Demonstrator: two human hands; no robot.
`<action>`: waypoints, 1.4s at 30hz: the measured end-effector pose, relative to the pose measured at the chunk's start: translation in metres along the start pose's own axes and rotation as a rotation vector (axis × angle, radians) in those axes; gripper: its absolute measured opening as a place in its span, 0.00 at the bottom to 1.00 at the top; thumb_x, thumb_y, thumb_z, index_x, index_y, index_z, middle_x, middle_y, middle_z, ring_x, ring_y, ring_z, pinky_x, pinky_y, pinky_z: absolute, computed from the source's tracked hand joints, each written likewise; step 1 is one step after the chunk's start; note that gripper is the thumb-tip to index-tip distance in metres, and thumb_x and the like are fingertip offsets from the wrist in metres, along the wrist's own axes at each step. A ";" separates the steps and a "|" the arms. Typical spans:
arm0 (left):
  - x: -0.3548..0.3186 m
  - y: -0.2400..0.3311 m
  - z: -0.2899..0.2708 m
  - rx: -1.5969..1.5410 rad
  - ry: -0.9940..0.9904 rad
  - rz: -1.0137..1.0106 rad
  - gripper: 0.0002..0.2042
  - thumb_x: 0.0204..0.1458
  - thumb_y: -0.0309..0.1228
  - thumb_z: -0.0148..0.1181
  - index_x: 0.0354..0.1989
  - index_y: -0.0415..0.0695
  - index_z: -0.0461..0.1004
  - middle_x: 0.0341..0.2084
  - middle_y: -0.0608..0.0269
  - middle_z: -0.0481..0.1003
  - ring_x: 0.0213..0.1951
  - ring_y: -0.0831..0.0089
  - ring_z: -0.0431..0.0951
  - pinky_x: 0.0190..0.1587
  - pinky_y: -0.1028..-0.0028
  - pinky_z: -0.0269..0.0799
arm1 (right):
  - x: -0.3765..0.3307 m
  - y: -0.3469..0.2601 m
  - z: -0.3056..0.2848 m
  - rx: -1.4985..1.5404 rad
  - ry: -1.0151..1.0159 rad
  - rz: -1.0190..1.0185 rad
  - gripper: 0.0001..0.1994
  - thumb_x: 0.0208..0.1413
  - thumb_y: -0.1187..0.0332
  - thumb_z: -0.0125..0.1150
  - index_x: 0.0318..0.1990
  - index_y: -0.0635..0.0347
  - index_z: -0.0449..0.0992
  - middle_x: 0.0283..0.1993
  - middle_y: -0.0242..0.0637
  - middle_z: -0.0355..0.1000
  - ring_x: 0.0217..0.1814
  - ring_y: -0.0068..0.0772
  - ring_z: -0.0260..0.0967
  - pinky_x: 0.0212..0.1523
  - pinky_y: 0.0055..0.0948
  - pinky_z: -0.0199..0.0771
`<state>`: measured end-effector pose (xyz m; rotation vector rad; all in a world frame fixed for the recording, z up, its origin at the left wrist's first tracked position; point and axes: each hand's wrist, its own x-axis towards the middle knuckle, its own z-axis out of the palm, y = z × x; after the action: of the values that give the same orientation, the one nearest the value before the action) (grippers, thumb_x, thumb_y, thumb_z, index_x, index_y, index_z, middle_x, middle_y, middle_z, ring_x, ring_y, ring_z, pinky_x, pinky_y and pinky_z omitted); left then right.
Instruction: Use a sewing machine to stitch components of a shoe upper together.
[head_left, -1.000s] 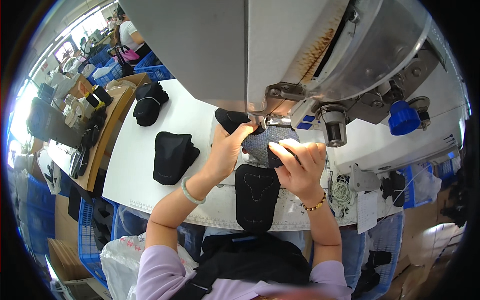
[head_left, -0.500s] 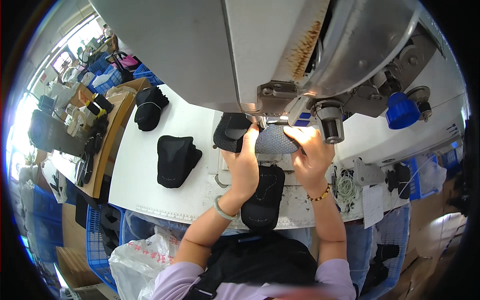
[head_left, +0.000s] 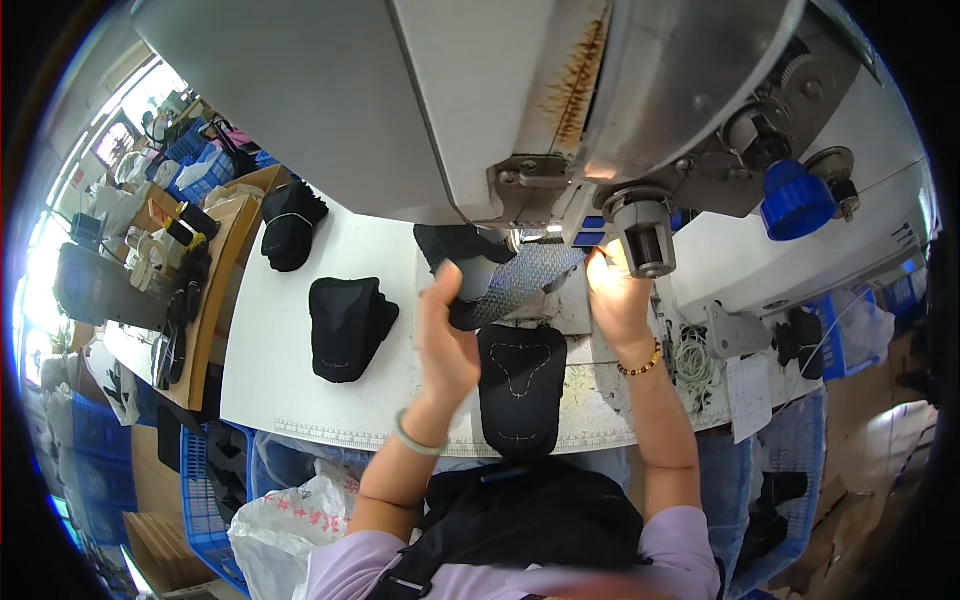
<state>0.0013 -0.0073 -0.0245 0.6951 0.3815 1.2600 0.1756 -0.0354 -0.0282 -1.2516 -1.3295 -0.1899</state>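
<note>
Under the sewing machine's head (head_left: 530, 185) lies a shoe-upper-like fabric piece (head_left: 525, 275), grey mesh with a black end at the left. My right hand (head_left: 620, 305) pinches its right end, with the fingers partly hidden behind a metal bobbin-like machine part. My left hand (head_left: 445, 345) is off the piece, just below its black end, with the fingers apart and nothing in them. Between my forearms a stack of black padded pieces (head_left: 520, 390) with light stitched outlines lies at the table's front edge.
Two more stacks of black pieces, a nearer one (head_left: 348, 330) and a tied one (head_left: 292, 228), lie on the white table (head_left: 262, 375) at left. A coil of pale cord (head_left: 692, 355) lies at right. Blue baskets (head_left: 205, 510) and a plastic bag (head_left: 290, 525) stand below the table.
My left hand has let go of the mesh piece and moved left and down. The piece now sits tilted, its left end lower. The view has shifted slightly.
</note>
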 end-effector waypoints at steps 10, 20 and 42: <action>0.027 0.023 0.000 0.266 -0.144 -0.158 0.11 0.50 0.26 0.58 0.41 0.37 0.73 0.34 0.65 0.74 0.37 0.78 0.74 0.39 0.77 0.71 | -0.012 0.007 0.001 0.110 0.077 0.057 0.14 0.50 0.83 0.57 0.45 0.60 0.71 0.45 0.35 0.70 0.31 0.20 0.69 0.25 0.16 0.65; 0.005 0.005 0.004 0.222 -0.151 -0.020 0.02 0.50 0.23 0.57 0.29 0.39 0.72 0.26 0.70 0.72 0.30 0.81 0.70 0.35 0.80 0.68 | -0.040 0.004 0.003 0.330 -0.045 -0.001 0.04 0.61 0.74 0.47 0.39 0.61 0.60 0.32 0.35 0.67 0.25 0.14 0.59 0.26 0.14 0.62; 0.011 0.035 -0.013 1.584 -0.491 1.316 0.28 0.38 0.24 0.60 0.54 0.46 0.69 0.45 0.68 0.75 0.52 0.71 0.71 0.56 0.66 0.57 | -0.022 -0.015 -0.014 0.050 -0.118 -0.495 0.14 0.39 0.79 0.64 0.37 0.59 0.74 0.42 0.37 0.73 0.39 0.39 0.72 0.37 0.31 0.75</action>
<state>-0.0292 0.0114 -0.0098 2.8806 0.4737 1.7132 0.1662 -0.0629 -0.0339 -0.8836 -1.7217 -0.4319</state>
